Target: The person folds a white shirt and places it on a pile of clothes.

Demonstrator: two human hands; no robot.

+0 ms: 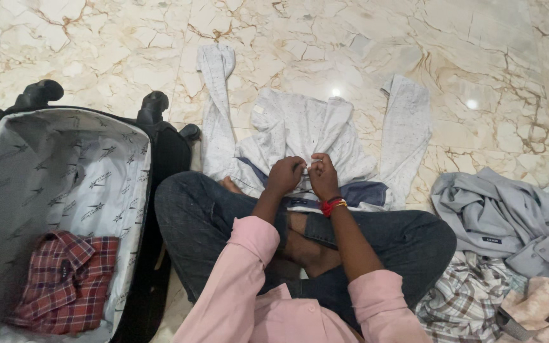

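A white speckled long-sleeved shirt (300,124) lies spread on the marble floor in front of my crossed legs, its sleeves stretched upward. My left hand (285,175) and my right hand (322,176) meet at the shirt's front near its lower part, both pinching the fabric close together. A red band circles my right wrist. I sit cross-legged in dark jeans and a pink shirt.
An open black suitcase (58,165) with a patterned grey lining lies at the left, holding a folded red plaid shirt (65,282). At the right sits a pile of clothes: a grey shirt (509,219), a checked shirt (465,298), a peach garment (541,305).
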